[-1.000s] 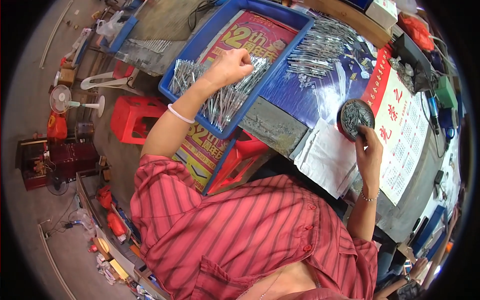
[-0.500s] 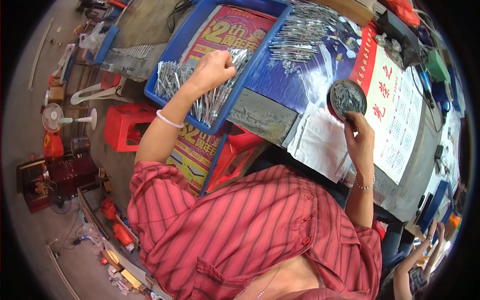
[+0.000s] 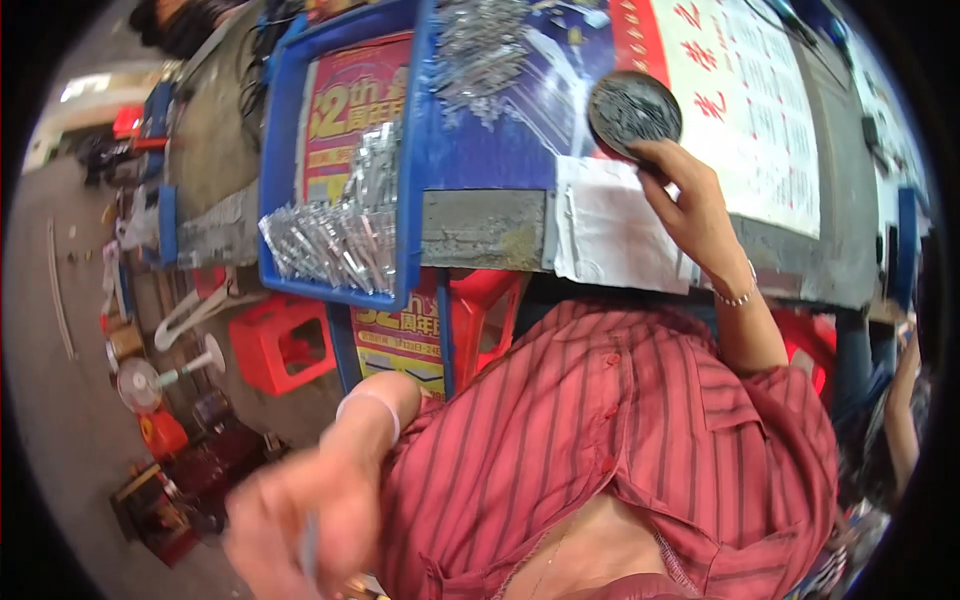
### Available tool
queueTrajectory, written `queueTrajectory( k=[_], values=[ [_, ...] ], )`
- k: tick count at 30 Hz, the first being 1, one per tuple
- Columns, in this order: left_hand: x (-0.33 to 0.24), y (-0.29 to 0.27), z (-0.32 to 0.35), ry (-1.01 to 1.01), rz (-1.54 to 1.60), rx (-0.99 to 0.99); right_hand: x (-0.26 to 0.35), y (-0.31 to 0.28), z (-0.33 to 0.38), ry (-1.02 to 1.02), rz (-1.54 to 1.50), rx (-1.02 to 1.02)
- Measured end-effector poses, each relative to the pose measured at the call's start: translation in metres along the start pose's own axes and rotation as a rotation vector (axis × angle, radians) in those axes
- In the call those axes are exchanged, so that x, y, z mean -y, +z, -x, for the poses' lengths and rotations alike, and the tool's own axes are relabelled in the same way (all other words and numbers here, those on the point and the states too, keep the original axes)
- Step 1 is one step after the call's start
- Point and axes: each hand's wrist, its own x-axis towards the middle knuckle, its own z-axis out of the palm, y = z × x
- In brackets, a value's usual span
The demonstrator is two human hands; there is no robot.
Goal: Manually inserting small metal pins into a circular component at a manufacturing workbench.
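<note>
My left hand (image 3: 305, 515) is raised close to my body at the lower left, smeared by motion. Its fingers are curled, and a thin grey strip (image 3: 310, 548) shows between them. At the round dark dish (image 3: 610, 95), my right hand (image 3: 695, 195) has thumb and fingers drawn together at the near rim. Whatever its fingertips pinch is hidden. Small dark metal pieces (image 3: 640, 108) lie in the dish. A blue tray (image 3: 408, 230) at the left holds a pile of thin silvery strips (image 3: 335, 245) over a printed sheet.
More silvery strips (image 3: 478, 50) lie in a heap at the back of the table. White paper (image 3: 610, 240) lies before the dish, and a printed calendar sheet (image 3: 760, 130) to its right. Red stools (image 3: 280, 345) and a fan (image 3: 140, 385) stand on the floor. Another person's arm (image 3: 903, 410) shows at far right.
My left hand has left the pile in the blue tray and come back toward my body. My right hand stays at the dish. The whole view has turned and shifted.
</note>
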Motion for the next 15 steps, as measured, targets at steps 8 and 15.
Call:
queueTrajectory(
  k=[8, 15],
  values=[
    [-0.009, 0.042, -0.036, 0.763, -0.492, 0.339, 0.008, -0.001, 0.009, -0.09, 0.068, -0.024],
    [-0.007, 0.056, -0.03, 0.545, -0.416, 0.411, 0.009, -0.005, 0.021, -0.095, 0.066, -0.031]
  ],
)
